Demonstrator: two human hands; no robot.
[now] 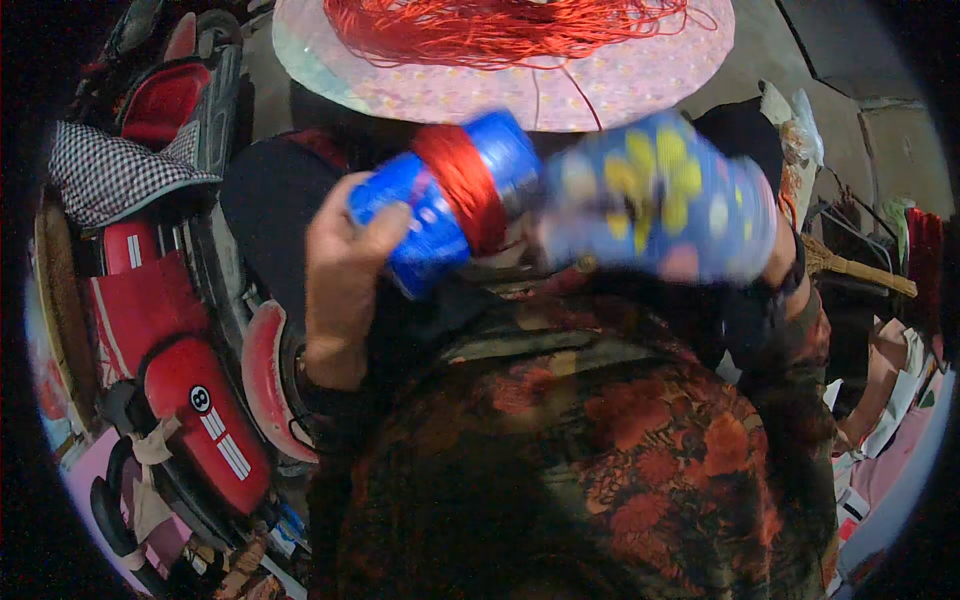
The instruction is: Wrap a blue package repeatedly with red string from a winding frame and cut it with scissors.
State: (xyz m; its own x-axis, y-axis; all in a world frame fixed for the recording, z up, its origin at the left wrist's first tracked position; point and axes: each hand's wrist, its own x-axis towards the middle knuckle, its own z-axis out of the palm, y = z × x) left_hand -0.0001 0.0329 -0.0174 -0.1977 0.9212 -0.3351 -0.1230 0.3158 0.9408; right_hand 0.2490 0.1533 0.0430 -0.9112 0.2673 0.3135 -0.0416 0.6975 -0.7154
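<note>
- Your left hand (345, 270) is wrapped around one end of a blue can (440, 215), thumb over the top and fingers closed on it; the can sits raised in front of your chest, tilted, just below the round pink tray (620, 90).
- A band of red thread (462, 190) is wound around the can's middle. It looks tight and neatly stacked, so treat it as something that can slip sideways off a smooth metal wall if you rub it.
- The can is likely light and stiff but thin-walled; a hard squeeze could dent it. Hold it by the bare blue end, as you do now, and keep your fingers off the wound band.
- Your right hand is hidden behind a blurred blue sleeve with yellow flowers (660, 195); I cannot tell whether it is open, closed or holding anything.
- More loose red thread (500, 25) lies heaped on the tray above. It is soft, limp and prone to tangling.
- A single strand seems to run down from the heap toward the can; it is fine and would snap or snag under a jerk.
- A red ride-on vehicle (190, 390) stands at your left, well apart from the work.
</note>
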